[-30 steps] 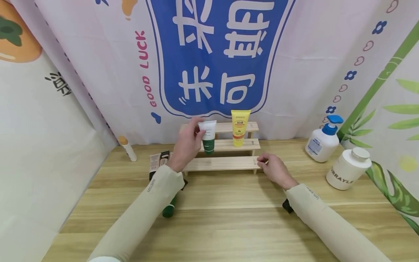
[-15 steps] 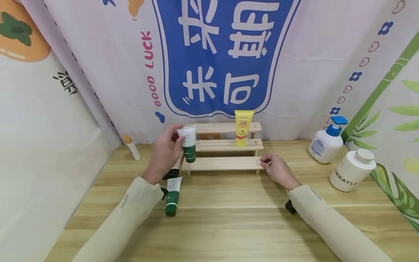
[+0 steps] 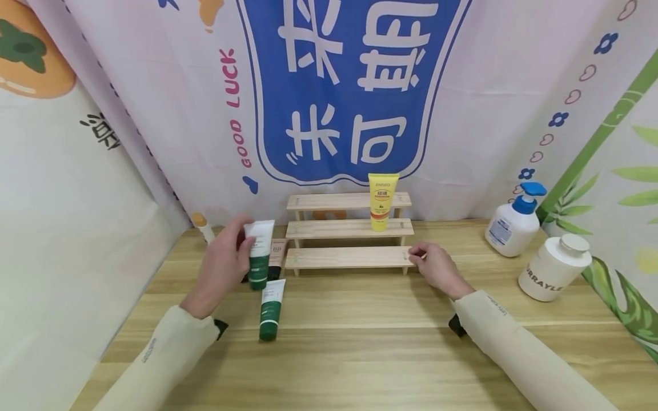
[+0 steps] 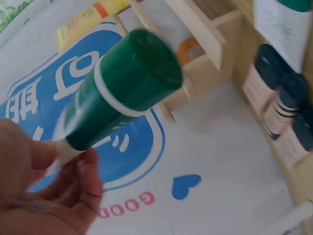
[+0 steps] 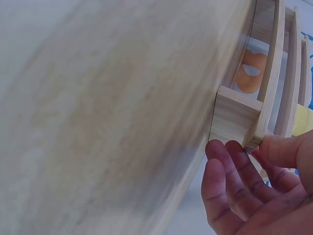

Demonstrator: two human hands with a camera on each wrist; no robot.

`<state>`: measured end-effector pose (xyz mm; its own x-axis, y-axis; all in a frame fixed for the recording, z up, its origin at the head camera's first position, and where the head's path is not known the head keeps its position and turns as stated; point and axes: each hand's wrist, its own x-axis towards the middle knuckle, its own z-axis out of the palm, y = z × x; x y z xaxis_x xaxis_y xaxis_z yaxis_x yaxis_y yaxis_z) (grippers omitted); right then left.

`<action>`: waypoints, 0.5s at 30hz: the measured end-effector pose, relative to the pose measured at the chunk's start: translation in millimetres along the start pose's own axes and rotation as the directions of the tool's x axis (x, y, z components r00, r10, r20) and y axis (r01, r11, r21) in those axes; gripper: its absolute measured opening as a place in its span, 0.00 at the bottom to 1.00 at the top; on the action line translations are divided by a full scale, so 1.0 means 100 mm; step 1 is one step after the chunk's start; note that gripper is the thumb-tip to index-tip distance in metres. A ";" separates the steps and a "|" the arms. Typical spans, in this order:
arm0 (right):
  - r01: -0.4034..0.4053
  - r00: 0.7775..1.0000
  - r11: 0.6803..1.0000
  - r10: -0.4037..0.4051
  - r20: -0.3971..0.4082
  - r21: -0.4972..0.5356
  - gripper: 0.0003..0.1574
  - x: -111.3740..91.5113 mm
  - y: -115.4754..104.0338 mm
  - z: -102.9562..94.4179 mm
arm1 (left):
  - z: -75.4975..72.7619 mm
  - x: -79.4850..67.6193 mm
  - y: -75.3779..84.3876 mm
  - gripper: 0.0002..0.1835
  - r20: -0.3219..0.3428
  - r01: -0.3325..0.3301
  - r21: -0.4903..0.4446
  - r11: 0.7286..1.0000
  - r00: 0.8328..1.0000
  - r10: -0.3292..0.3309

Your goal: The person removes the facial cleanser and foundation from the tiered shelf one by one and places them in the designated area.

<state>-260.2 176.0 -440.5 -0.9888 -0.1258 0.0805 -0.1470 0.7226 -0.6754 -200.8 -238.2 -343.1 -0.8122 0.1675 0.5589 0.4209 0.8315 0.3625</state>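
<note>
My left hand (image 3: 221,265) pinches the white crimped end of a white and green squeeze tube (image 3: 259,257), green cap down, held above the table left of the wooden stepped rack (image 3: 344,260). In the left wrist view, thumb and fingers grip this tube (image 4: 127,81) at its white end. A similar white and green tube (image 3: 270,314) lies on the table just in front. My right hand (image 3: 437,268) holds the right end of the rack's lowest step, thumb over the board (image 5: 268,112) in the right wrist view. A yellow tube (image 3: 381,202) stands on the middle step.
Pinkish tubes with dark caps (image 4: 288,110) lie left of the rack, partly hidden in the head view. A white stick with an orange cap (image 3: 202,225) stands at back left. A blue-topped pump bottle (image 3: 511,228) and a white jar (image 3: 552,268) stand at right.
My left hand has carried the white and green tube leftward and down, away from the rack, uncovering the steps' left ends. The right hand stays at the rack's end.
</note>
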 end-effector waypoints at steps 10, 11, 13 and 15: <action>0.011 1.000 1.000 -0.011 -0.005 0.000 0.09 0.00 -0.02 -0.01 | -0.06 -0.36 -0.30 0.18 0.422 0.257 0.147 0.955 0.857 -0.295; 0.006 1.000 1.000 -0.006 -0.005 0.000 0.09 0.00 -0.02 -0.01 | -0.04 -0.39 -0.33 0.18 0.445 0.256 0.159 0.953 0.843 -0.301; 0.005 1.000 1.000 -0.005 -0.002 -0.002 0.09 0.00 -0.02 -0.01 | 0.02 -0.45 -0.39 0.17 0.487 0.268 0.179 0.947 0.812 -0.322; 0.002 1.000 1.000 -0.002 0.002 -0.004 0.09 0.00 -0.01 -0.01 | 0.09 -0.48 -0.44 0.17 0.517 0.291 0.201 0.935 0.780 -0.353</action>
<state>-260.3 175.8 -439.1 -0.9885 -0.1282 0.0804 -0.1488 0.7255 -0.6720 -183.4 -278.2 -392.4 -0.9908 0.1106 -0.0782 0.0764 0.9331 0.3515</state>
